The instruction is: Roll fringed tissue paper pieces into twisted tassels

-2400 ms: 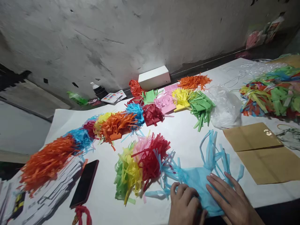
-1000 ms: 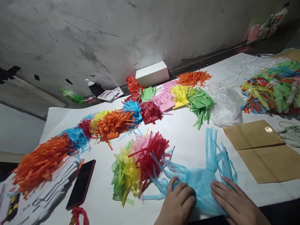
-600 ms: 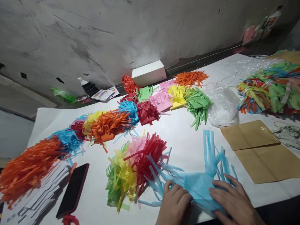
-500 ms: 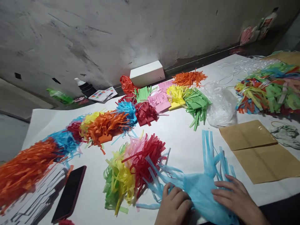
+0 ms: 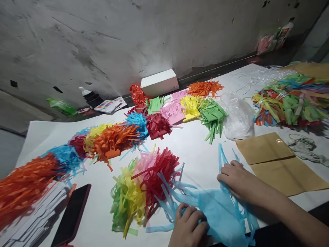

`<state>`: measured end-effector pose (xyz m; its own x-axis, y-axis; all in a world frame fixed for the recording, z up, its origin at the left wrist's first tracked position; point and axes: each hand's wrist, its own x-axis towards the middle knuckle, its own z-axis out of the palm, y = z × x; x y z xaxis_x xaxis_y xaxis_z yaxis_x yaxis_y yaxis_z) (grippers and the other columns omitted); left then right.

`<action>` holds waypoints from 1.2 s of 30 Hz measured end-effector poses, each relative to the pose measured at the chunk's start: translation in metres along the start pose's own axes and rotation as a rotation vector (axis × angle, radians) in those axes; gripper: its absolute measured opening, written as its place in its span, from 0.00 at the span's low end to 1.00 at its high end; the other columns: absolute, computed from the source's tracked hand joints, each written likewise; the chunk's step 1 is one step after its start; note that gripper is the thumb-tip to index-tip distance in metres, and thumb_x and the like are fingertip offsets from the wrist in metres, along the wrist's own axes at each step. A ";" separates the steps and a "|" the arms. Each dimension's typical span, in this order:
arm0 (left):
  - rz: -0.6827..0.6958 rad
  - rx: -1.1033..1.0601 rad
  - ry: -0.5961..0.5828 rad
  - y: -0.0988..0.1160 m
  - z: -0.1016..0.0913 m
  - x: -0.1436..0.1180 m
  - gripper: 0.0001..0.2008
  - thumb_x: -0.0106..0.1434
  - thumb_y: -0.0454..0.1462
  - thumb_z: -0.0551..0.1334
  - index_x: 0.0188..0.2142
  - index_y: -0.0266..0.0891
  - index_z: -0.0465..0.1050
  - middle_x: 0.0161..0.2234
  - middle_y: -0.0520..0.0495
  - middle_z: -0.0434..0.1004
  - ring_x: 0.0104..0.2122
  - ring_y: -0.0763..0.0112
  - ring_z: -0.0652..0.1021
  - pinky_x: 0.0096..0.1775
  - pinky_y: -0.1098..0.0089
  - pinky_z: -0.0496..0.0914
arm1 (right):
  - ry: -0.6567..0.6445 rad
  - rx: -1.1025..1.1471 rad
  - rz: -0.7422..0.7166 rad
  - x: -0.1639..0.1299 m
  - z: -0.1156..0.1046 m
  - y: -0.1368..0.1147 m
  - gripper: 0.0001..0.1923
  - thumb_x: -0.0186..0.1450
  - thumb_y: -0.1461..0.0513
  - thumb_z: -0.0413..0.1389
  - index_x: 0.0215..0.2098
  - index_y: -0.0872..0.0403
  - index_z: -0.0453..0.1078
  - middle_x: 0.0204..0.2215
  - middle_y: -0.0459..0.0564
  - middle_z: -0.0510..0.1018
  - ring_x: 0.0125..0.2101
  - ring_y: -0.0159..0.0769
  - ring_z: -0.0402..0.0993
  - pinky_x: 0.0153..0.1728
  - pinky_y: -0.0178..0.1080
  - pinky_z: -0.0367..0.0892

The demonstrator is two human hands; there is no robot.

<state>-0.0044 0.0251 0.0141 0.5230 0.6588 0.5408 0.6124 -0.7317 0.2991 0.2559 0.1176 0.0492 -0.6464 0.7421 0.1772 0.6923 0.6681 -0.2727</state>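
A sheet of light-blue tissue paper (image 5: 221, 212) with fringed strips at its ends lies in front of me. My left hand (image 5: 191, 223) is closed at its left side, fingers curled onto the paper's edge near the left strips. At the far right side, my right hand (image 5: 233, 178) is closed around the blue strips, a few tips sticking out past the fingers. What the fingertips pinch is partly hidden. Left of the sheet sit a red tissue fringe (image 5: 164, 175), a pink one (image 5: 145, 164) and a yellow one (image 5: 135, 195), the blue strips touching the red.
A row of fringed tissue bundles runs along the back, orange ones (image 5: 115, 137) among them. A phone (image 5: 72, 212) and folded white paper (image 5: 38, 216) lie left. Brown cardboard (image 5: 272, 157), a clear plastic bag (image 5: 238, 116) and mixed tassels (image 5: 290, 103) are right.
My right hand has moved from flat on the blue sheet up to its far strips and closed on them. The left hand stays nearly in place. The view has shifted slightly.
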 end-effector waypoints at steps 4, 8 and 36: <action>0.008 -0.009 0.056 -0.003 0.008 -0.005 0.16 0.75 0.39 0.51 0.32 0.42 0.72 0.30 0.52 0.79 0.32 0.68 0.76 0.46 0.60 0.62 | 0.058 0.007 0.016 -0.016 -0.009 -0.008 0.11 0.59 0.74 0.56 0.28 0.52 0.66 0.33 0.47 0.72 0.36 0.41 0.65 0.43 0.44 0.58; -0.007 -0.023 0.106 -0.006 0.022 -0.016 0.17 0.75 0.41 0.51 0.31 0.42 0.72 0.29 0.50 0.78 0.32 0.67 0.75 0.46 0.59 0.62 | 0.246 0.004 -0.001 -0.043 -0.004 -0.024 0.07 0.68 0.69 0.52 0.35 0.54 0.70 0.43 0.52 0.76 0.44 0.45 0.70 0.54 0.52 0.55; 0.010 0.011 0.045 -0.001 0.005 -0.006 0.13 0.73 0.38 0.53 0.34 0.43 0.73 0.32 0.51 0.81 0.33 0.67 0.78 0.48 0.60 0.62 | 0.383 -0.174 -0.087 -0.092 0.003 -0.049 0.22 0.64 0.74 0.48 0.53 0.62 0.74 0.53 0.61 0.79 0.63 0.44 0.65 0.68 0.50 0.50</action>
<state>-0.0054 0.0227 0.0063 0.5025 0.6425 0.5785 0.6140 -0.7363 0.2844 0.2804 0.0167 0.0438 -0.5619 0.6269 0.5397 0.7055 0.7038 -0.0830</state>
